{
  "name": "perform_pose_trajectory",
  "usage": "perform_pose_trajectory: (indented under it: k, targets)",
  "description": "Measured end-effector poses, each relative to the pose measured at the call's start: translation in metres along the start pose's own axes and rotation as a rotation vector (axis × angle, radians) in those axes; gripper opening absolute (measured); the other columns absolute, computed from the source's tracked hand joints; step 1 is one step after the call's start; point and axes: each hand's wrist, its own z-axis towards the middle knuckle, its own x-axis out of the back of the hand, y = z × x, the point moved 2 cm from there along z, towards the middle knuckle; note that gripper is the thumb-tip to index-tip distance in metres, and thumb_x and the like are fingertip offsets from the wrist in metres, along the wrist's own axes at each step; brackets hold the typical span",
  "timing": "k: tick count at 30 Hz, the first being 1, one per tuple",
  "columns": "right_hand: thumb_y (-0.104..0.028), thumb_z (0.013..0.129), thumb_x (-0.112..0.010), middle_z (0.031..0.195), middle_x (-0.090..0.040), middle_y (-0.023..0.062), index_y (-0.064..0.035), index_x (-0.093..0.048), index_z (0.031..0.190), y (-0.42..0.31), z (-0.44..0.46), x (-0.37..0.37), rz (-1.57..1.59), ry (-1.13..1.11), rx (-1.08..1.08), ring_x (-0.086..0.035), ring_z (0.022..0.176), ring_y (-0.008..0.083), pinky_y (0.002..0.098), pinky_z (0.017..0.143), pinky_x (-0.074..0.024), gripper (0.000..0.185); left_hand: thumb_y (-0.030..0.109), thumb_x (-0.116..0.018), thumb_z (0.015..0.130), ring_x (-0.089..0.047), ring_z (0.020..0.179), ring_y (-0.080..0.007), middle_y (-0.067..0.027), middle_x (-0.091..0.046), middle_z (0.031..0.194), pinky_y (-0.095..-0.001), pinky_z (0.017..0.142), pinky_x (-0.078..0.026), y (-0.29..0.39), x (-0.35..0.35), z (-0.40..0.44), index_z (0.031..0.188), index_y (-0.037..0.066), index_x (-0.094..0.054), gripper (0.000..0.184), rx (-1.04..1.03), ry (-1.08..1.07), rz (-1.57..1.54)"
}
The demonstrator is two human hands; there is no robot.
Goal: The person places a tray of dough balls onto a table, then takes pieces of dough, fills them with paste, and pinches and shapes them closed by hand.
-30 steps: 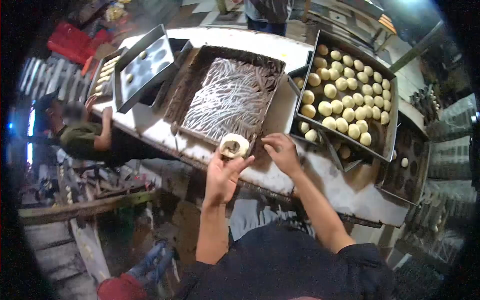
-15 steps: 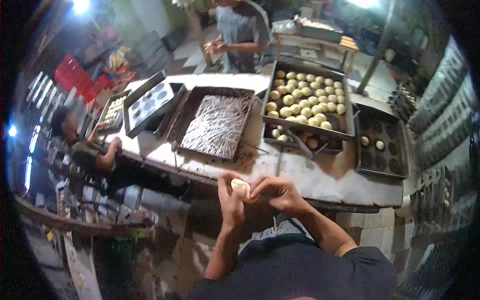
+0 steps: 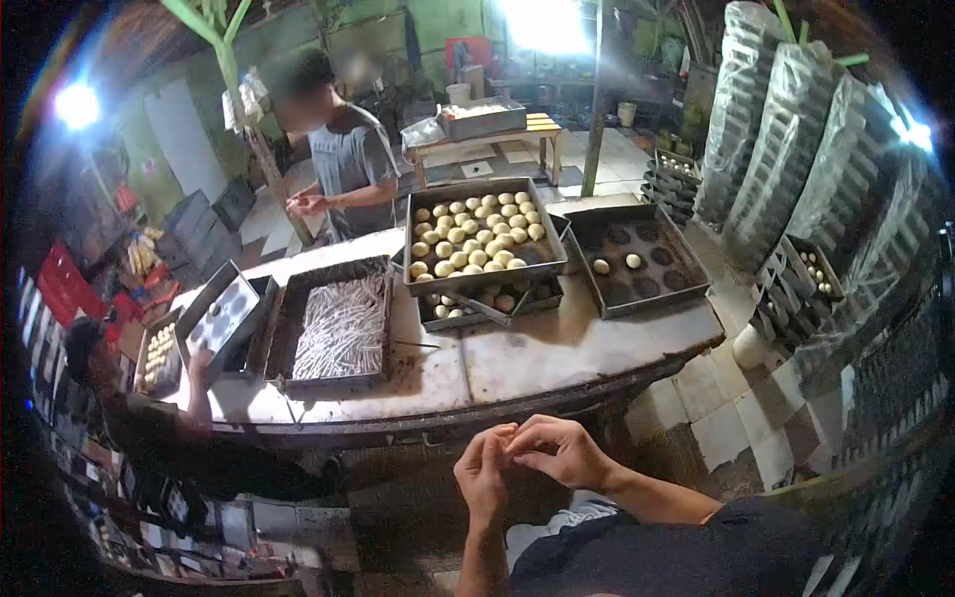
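My left hand (image 3: 484,468) and my right hand (image 3: 562,453) meet in front of the worktable's near edge. Their curled fingers press together around the dough piece, which is almost wholly hidden by them now. Beyond them, a dark tray of pale dough balls (image 3: 476,231) rests on top of another tray. To its left lies a tray with white strands of filling or paste (image 3: 338,328). On the right is a dark tray with round hollows (image 3: 645,261) and two dough balls.
The worktable (image 3: 497,378) spans the view. One person (image 3: 353,159) stands behind it with hands together; another person (image 3: 139,398) is at its left end, reaching to a tilted tray (image 3: 221,313). Wrapped tray stacks (image 3: 786,149) rise on the right; a post (image 3: 595,109) stands behind.
My hands have come together around the dough that my left hand held. The view has tilted up and turned right. The person at the left now reaches to the tilted tray.
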Motion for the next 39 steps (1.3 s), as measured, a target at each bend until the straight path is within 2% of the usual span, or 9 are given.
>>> perform_pose_trajectory:
  k: [7,13,17,21,25,29,31,35,39]
  targets:
    - [-0.001,0.093,-0.071,0.099,-0.068,0.0043,0.0007,-0.065,0.102,0.026,-0.052,0.11,0.276,0.065,-0.065,-0.065,0.099,0.0095,0.0262,0.082,-0.0546,0.01,0.02,-0.052,0.107,-0.069,0.109,-0.0218,-0.0176,-0.071,0.121,-0.0345,0.091,-0.055,-0.009,-0.128,-0.028,0.121,-0.001,-0.067,0.029,-0.467,-0.164,0.637]
    - [0.003,0.084,-0.075,0.104,-0.071,0.0117,-0.0012,-0.073,0.104,0.024,-0.124,0.241,-0.141,0.21,0.151,-0.07,0.098,0.0206,0.0318,0.086,-0.056,0.021,0.021,-0.05,0.107,-0.064,0.085,-0.0106,-0.0085,-0.073,0.096,-0.0253,0.075,-0.053,-0.067,-0.261,-0.036,0.112,-0.005,-0.07,0.033,0.096,-0.166,0.415]
    - [0.004,0.086,-0.074,0.097,-0.067,0.0062,-0.0018,-0.075,0.097,0.052,-0.163,0.308,0.145,0.437,-0.054,-0.066,0.088,0.0123,0.0256,0.08,-0.0544,0.012,0.025,-0.048,0.109,-0.062,0.083,-0.011,-0.0086,-0.068,0.088,-0.0267,0.075,-0.052,-0.108,-0.318,-0.045,0.112,-0.005,-0.066,0.035,0.147,-0.463,0.599]
    - [-0.002,0.085,-0.079,0.1,-0.063,0.0047,-0.0048,-0.076,0.098,0.059,-0.179,0.355,0.097,0.341,0.097,-0.06,0.09,0.0139,0.0273,0.08,-0.0495,0.014,0.023,-0.043,0.109,-0.061,0.094,-0.0152,-0.0105,-0.066,0.099,-0.0301,0.086,-0.05,-0.111,-0.354,-0.046,0.12,-0.003,-0.059,0.033,0.193,-0.609,0.537]
    - [-0.011,0.091,-0.076,0.114,-0.058,0.007,-0.0052,-0.074,0.099,0.06,-0.165,0.369,0.263,0.372,0.284,-0.056,0.099,0.0142,0.0286,0.087,-0.0465,0.01,0.023,-0.042,0.109,-0.061,0.098,-0.0176,-0.0124,-0.064,0.104,-0.0328,0.089,-0.048,-0.098,-0.39,-0.03,0.117,-0.002,-0.058,0.031,0.251,-0.699,0.386]
    - [-0.041,0.095,-0.071,0.122,-0.053,0.0113,-0.0064,-0.048,0.131,0.082,-0.139,0.353,0.681,0.408,0.096,-0.052,0.114,0.02,0.0359,0.102,-0.0409,0.055,0.019,-0.05,0.104,-0.058,0.097,-0.0365,-0.0175,-0.061,0.109,-0.0448,0.091,-0.045,-0.102,-0.4,-0.009,0.111,0.0,-0.055,0.021,-0.11,-0.785,0.571]
    - [-0.05,0.095,-0.069,0.128,-0.051,0.0109,-0.005,-0.036,0.142,0.085,-0.121,0.336,0.725,0.387,0.082,-0.05,0.117,0.0194,0.036,0.104,-0.0406,0.073,0.019,-0.06,0.094,-0.056,0.095,-0.0361,-0.0148,-0.062,0.107,-0.0471,0.092,-0.04,-0.084,-0.408,0.014,0.103,0.003,-0.056,0.019,-0.66,-0.693,0.886]
    - [-0.055,0.092,-0.069,0.127,-0.057,0.0071,-0.0024,-0.043,0.141,0.091,-0.08,0.318,0.769,0.47,0.142,-0.055,0.115,0.0141,0.0287,0.099,-0.046,0.076,0.021,-0.064,0.094,-0.058,0.103,-0.0298,-0.0094,-0.065,0.109,-0.0407,0.094,-0.04,-0.113,-0.389,0.059,0.105,0.004,-0.056,0.022,-0.671,-0.567,0.893]
    - [-0.044,0.097,-0.068,0.106,-0.069,0.0041,0.0004,-0.059,0.128,0.137,-0.017,0.318,0.945,0.548,-0.018,-0.067,0.092,0.0119,0.0256,0.081,-0.0554,0.054,0.025,-0.061,0.099,-0.049,0.133,-0.0315,-0.0167,-0.059,0.138,-0.0413,0.11,-0.035,-0.108,-0.378,0.137,0.136,0.003,-0.055,0.043,-0.363,-0.719,0.613]
